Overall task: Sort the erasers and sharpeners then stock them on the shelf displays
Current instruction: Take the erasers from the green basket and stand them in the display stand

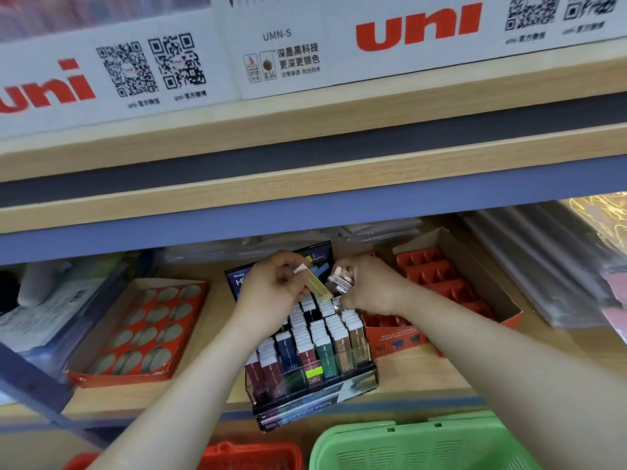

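Head view, left hand: a gold stick eraser is pinched in its grip, above the back rows of the display box.
Head view, right hand: several pinkish erasers are clutched in a curled grip, just beside the gold one.
Display box: its front appears to overhang the shelf edge.
Risk: the clutched bundle could be dropped during slotting, and the box could be tipped forward if pressed.

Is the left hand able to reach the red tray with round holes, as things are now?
Probably yes. The red tray lies open on the shelf left of the eraser display, with nothing over it or between it and the left hand. But that hand already pinches a gold eraser.
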Demonstrator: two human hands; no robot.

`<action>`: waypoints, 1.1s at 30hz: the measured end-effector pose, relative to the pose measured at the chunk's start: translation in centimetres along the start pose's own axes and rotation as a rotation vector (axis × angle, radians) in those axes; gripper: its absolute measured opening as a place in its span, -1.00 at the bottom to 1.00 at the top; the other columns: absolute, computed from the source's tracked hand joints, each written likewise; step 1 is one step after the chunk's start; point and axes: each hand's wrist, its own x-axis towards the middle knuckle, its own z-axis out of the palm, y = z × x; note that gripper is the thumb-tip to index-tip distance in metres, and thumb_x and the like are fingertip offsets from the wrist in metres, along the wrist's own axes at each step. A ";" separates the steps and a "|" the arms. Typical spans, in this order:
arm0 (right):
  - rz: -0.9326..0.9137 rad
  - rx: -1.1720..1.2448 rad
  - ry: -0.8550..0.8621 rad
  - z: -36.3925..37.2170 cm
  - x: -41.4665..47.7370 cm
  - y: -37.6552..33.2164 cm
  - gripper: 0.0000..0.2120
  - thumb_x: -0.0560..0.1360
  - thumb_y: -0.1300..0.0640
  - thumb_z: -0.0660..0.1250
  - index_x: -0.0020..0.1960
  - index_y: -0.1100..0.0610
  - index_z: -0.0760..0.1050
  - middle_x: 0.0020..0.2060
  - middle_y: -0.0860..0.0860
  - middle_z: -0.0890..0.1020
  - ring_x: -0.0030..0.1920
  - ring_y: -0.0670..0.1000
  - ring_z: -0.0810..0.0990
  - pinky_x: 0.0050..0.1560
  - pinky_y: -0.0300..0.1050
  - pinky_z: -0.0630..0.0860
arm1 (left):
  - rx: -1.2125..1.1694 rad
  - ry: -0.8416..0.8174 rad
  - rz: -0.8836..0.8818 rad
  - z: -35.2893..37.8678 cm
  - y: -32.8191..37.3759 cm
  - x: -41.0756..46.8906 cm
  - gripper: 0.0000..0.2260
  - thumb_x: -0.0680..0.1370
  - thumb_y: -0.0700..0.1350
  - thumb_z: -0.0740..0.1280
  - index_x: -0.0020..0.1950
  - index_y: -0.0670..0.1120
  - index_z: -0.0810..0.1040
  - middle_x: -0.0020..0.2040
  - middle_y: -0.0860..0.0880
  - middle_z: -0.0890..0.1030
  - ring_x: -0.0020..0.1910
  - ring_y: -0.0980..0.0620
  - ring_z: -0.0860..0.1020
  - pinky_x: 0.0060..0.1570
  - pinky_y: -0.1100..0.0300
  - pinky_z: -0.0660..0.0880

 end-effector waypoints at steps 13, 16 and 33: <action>-0.149 -0.229 -0.054 -0.8 0.0 0.3 -0.53 0.37 0.23 0.50 0.21 -0.05 0.50 -0.18 -0.06 0.57 -0.26 -0.08 0.52 -0.30 -0.21 0.41 | 0.065 0.095 0.064 0.2 -0.9 0.4 -0.82 0.55 -0.16 0.35 -0.09 0.15 0.55 -0.19 0.02 0.66 -0.17 0.05 0.64 -0.03 0.00 0.60; -0.053 0.109 -0.083 -1.4 -0.8 0.5 -0.76 0.37 0.27 0.51 -0.05 0.05 0.56 -0.31 -0.05 0.62 -0.39 -0.09 0.53 -0.40 -0.20 0.48 | 0.158 0.067 0.098 0.9 -0.9 1.1 -0.87 0.54 -0.14 0.38 -0.04 0.11 0.59 -0.14 0.11 0.64 -0.11 0.11 0.61 -0.05 0.14 0.55; 0.442 1.415 0.047 -2.1 -10.0 2.2 -0.74 0.45 0.31 0.35 0.13 0.30 0.54 -0.03 0.19 0.70 -0.15 0.11 0.72 -0.35 -0.07 0.65 | 0.881 -0.168 0.305 3.9 -0.7 4.2 -0.87 0.54 -0.10 0.36 0.04 -0.10 0.62 -0.03 -0.07 0.64 -0.05 -0.05 0.58 -0.13 0.19 0.47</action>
